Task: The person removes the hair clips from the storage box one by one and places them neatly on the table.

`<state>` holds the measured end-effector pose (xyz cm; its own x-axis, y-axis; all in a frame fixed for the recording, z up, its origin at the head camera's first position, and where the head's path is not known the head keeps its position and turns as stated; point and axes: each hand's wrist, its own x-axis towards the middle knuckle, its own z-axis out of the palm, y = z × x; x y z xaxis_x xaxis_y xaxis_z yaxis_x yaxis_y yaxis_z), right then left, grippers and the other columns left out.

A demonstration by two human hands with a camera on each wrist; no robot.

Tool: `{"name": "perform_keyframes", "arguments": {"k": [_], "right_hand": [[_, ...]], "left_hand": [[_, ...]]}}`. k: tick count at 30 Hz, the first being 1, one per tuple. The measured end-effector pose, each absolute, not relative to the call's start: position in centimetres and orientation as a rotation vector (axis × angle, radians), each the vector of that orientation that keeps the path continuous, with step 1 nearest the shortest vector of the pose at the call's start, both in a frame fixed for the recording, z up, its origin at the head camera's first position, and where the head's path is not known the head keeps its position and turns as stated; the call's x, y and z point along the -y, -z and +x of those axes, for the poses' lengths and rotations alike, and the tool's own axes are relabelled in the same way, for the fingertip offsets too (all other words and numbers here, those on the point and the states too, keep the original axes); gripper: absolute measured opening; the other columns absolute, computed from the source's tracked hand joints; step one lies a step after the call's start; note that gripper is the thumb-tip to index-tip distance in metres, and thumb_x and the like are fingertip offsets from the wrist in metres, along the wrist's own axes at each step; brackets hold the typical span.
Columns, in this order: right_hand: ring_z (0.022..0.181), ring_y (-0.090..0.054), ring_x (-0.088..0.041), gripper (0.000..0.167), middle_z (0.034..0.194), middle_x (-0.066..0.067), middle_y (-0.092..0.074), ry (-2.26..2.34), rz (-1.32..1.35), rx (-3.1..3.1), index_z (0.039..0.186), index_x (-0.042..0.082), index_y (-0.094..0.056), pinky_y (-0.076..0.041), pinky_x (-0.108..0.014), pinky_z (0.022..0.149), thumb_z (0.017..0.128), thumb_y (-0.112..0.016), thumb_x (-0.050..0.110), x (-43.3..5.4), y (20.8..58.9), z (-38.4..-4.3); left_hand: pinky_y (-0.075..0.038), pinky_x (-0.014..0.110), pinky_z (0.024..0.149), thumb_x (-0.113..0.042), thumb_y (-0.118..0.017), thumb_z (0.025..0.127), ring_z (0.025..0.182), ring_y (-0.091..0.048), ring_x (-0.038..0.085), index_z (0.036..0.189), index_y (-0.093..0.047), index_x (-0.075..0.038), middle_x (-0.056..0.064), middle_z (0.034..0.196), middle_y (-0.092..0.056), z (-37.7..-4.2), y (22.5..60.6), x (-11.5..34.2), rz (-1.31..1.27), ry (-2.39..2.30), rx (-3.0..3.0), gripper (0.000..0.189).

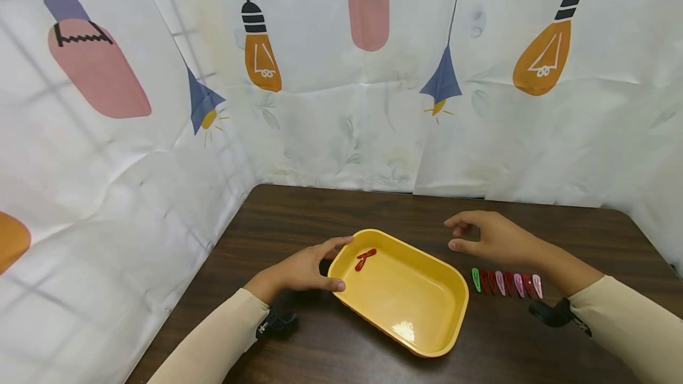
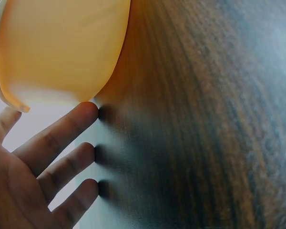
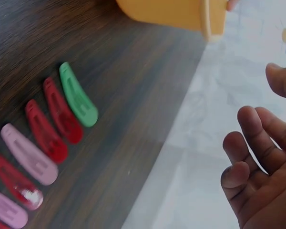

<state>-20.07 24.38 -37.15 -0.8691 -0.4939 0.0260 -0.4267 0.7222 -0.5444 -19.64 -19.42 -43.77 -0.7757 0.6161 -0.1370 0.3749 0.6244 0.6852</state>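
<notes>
A shallow yellow plastic tray (image 1: 408,295) rests on the table, turned at an angle. My left hand (image 1: 306,266) holds its left end, thumb over the near rim and index finger at the far corner; the other fingers spread beside the end wall in the left wrist view. Inside lie red snap hair clips (image 1: 365,258) near that end. My right hand (image 1: 488,236) is raised right of the tray, fingers loosely bent, holding nothing. Below it runs a row of snap hair clips (image 3: 30,153) in red and pink, with a green hair clip (image 3: 78,94) at the tray end.
The dark wood-grain table (image 1: 320,209) ends at a white curtain (image 1: 331,135) printed with lamps, behind and to the left. Black straps with small devices circle both wrists, the left wrist device (image 1: 277,322) hanging close to the table.
</notes>
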Motion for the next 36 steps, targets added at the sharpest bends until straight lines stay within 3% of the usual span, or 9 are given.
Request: {"name": "perform_keyframes", "arguments": {"k": [7,16,27,36], "right_hand": [[0.104,-0.060,-0.011,0.056,0.112,0.010,-0.065,0.835,-0.744,-2.749,0.133,0.026,-0.064,-0.052,-0.044,0.092,0.091,-0.068,0.062,-22.3,37.0,-20.5],[0.102,-0.060,-0.011,0.045,0.112,0.010,-0.066,0.847,-0.855,-2.694,0.131,0.023,-0.066,-0.053,-0.042,0.091,0.094,-0.074,0.047,-19.1,36.3,-21.2],[0.096,-0.062,-0.007,0.042,0.105,0.011,-0.068,0.803,-1.089,-2.640,0.129,0.017,-0.068,-0.055,-0.033,0.084,0.095,-0.074,0.042,-15.2,35.7,-21.8],[0.093,-0.062,-0.010,0.043,0.104,0.007,-0.068,0.792,-1.214,-2.576,0.129,0.008,-0.067,-0.054,-0.034,0.086,0.097,-0.074,0.035,-12.7,36.7,-21.8]], "left_hand": [[-0.040,0.057,0.107,-0.053,-0.082,0.084,0.124,-0.057,0.016,0.158,-0.022,-0.051,-0.015,0.128,-0.063,-19.7,43.7,19.3,0.793,-0.924,-2.492,0.095],[-0.041,0.055,0.106,-0.056,-0.080,0.083,0.124,-0.057,0.015,0.158,-0.022,-0.052,-0.017,0.127,-0.064,-19.8,43.8,19.5,0.808,-0.920,-2.494,0.095],[-0.041,0.058,0.106,-0.053,-0.081,0.085,0.125,-0.057,0.018,0.158,-0.022,-0.051,-0.013,0.130,-0.063,-19.7,43.9,19.4,0.797,-0.932,-2.490,0.094],[-0.041,0.057,0.107,-0.053,-0.080,0.085,0.124,-0.057,0.016,0.158,-0.023,-0.051,-0.015,0.129,-0.063,-19.7,43.8,19.3,0.793,-0.943,-2.476,0.093]]}}
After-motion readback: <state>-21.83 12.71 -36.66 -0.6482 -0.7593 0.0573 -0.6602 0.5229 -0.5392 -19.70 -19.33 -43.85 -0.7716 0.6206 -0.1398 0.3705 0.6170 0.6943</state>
